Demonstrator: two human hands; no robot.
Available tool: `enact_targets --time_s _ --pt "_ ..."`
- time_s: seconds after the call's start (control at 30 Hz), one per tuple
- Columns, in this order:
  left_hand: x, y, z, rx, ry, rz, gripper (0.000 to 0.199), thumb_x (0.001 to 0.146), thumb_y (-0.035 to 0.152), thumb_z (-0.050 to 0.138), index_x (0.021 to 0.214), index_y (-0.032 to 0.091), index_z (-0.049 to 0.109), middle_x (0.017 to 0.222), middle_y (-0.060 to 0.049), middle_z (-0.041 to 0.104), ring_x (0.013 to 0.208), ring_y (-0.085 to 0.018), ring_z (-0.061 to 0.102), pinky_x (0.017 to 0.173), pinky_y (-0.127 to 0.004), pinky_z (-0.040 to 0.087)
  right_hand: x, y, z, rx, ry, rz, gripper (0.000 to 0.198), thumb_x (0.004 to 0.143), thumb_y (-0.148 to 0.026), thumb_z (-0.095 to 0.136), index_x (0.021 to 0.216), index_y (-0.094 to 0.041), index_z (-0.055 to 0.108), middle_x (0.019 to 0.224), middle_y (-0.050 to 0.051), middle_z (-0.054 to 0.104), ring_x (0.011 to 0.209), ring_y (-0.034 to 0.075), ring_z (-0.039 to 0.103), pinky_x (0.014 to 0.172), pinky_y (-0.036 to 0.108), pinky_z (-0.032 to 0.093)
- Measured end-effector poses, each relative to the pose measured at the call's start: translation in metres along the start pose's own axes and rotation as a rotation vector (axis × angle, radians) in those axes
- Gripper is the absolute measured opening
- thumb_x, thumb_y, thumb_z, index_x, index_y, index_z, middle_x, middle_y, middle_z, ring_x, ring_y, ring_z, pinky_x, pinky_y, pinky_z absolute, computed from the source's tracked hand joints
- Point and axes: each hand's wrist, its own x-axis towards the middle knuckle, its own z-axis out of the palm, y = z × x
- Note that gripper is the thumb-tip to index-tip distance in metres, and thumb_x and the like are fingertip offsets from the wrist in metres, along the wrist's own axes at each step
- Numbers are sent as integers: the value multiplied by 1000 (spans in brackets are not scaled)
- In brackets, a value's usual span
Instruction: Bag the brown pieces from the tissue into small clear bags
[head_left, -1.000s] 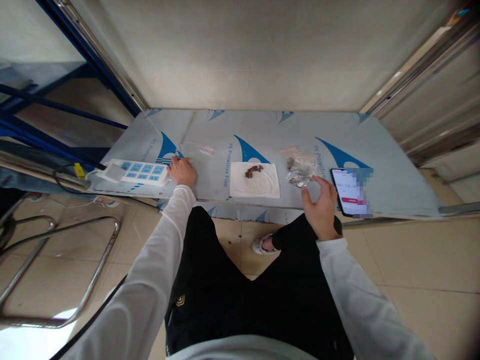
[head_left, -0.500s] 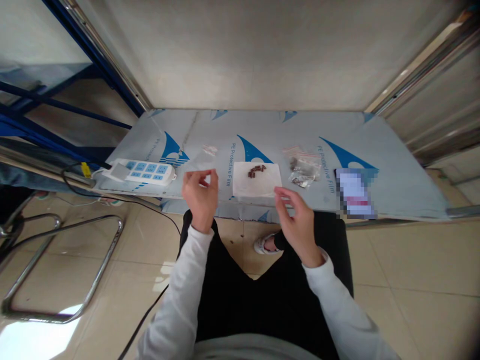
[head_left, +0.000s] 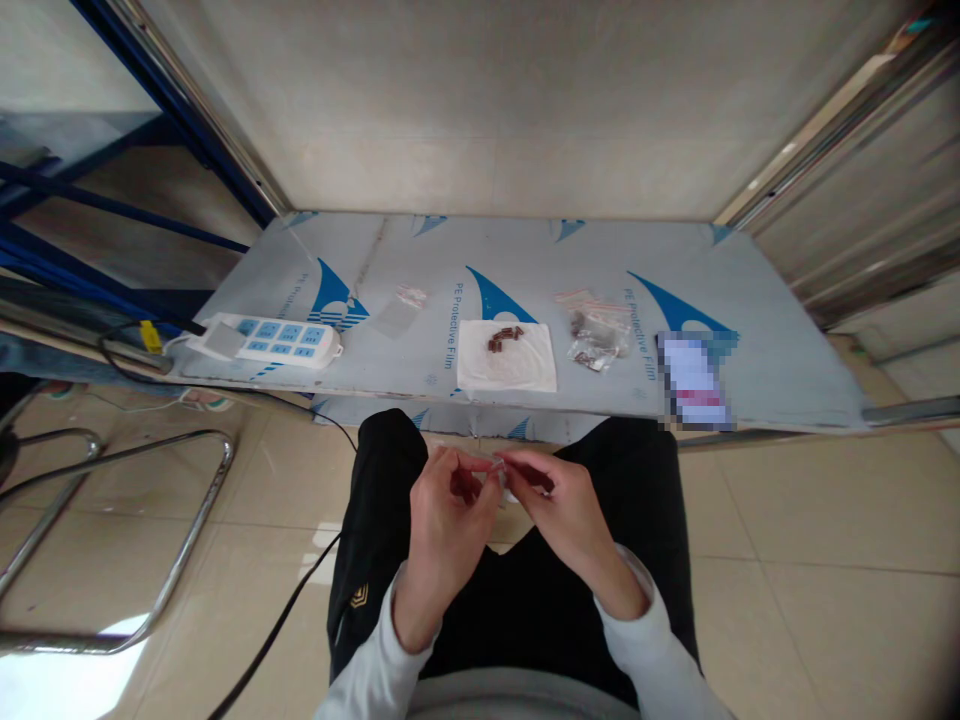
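My left hand [head_left: 452,510] and my right hand [head_left: 566,500] meet over my lap, just in front of the table edge. Both are closed, thumb against fingers, pinching what looks like a small clear plastic bag [head_left: 499,464]; the fingers hide most of it. Beyond them on the table, several small brown cylindrical pieces [head_left: 504,339] lie on a white paper sheet [head_left: 480,377]. To the right of the sheet are clear zip bags [head_left: 598,330] with small parts inside. More flat clear bags [head_left: 401,308] lie to its left.
The film-covered table [head_left: 517,250] runs across in front of me against a wall. A white power strip [head_left: 289,342] sits at its left and a blurred phone [head_left: 694,380] at its right. A black cable [head_left: 277,625] and a metal chair frame [head_left: 202,530] are lower left.
Both hands have drawn back from over the table edge and come together above my lap. The view has shifted slightly. Things on the table have stayed in place.
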Motion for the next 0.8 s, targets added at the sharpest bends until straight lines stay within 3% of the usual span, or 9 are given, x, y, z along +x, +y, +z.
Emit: enact_targets --time_s 0.07,0.13,0.2,0.33,0.5,0.57,0.63,0.7,0.8 --pt "-4 -2 -7 148 -32 205 30 75 28 72 103 23 64 103 -12 68 93 -28 68 78 -44 59 0 -6 2 -79 62 -31 14 85 -24 63 89 -21 76 82 5 78 69 21 73 64 30 59" --pt "-3 -4 -11 259 -148 406 77 67 34 80 136 23 47 136 -18 56 126 -37 53 103 -57 46 2 -12 2 -115 68 -62 14 85 -22 62 86 -21 76 78 4 77 64 20 71 60 28 57" --pt "3 -8 -11 307 -286 518 101 64 32 84 149 23 29 146 -18 48 135 -38 45 112 -60 37 4 -17 2 -137 27 -86 16 85 -19 60 81 -22 75 74 2 77 60 18 70 58 26 55" --pt "18 -19 -2 246 -320 474 80 69 11 75 140 25 41 125 -11 66 117 -29 62 102 -48 51 10 -25 1 -265 -15 -112 17 83 -14 60 80 -21 75 71 1 76 59 17 69 58 25 53" --pt "29 -23 7 120 -203 347 53 74 12 72 123 22 54 112 -7 70 101 -22 69 88 -34 57 28 -29 -12 -367 -108 -156 15 88 -21 61 88 -22 77 76 0 76 65 16 69 62 25 51" --pt "33 -24 10 94 -136 321 37 79 18 71 113 22 58 102 -5 72 93 -21 71 84 -32 57 51 -24 -24 -388 -118 -194 17 89 -27 61 88 -22 77 76 0 76 67 16 69 64 25 51" --pt "37 -27 13 84 -64 296 27 80 24 71 105 22 60 92 -3 72 85 -20 71 80 -31 57 86 -12 -35 -481 -10 -231 19 90 -30 61 92 -19 76 81 3 76 71 18 69 69 28 52" --pt "38 -30 16 82 -12 277 27 79 27 72 102 22 59 88 -2 71 82 -20 71 77 -32 57 128 5 -44 -632 106 -231 21 91 -22 57 101 -16 74 91 8 76 78 19 70 76 31 52" --pt "34 -36 20 63 -12 266 29 79 27 72 104 23 59 89 -3 71 82 -20 71 76 -32 58 180 30 -49 -704 84 -240 25 84 -8 59 105 -13 73 105 14 73 91 22 68 88 36 49"
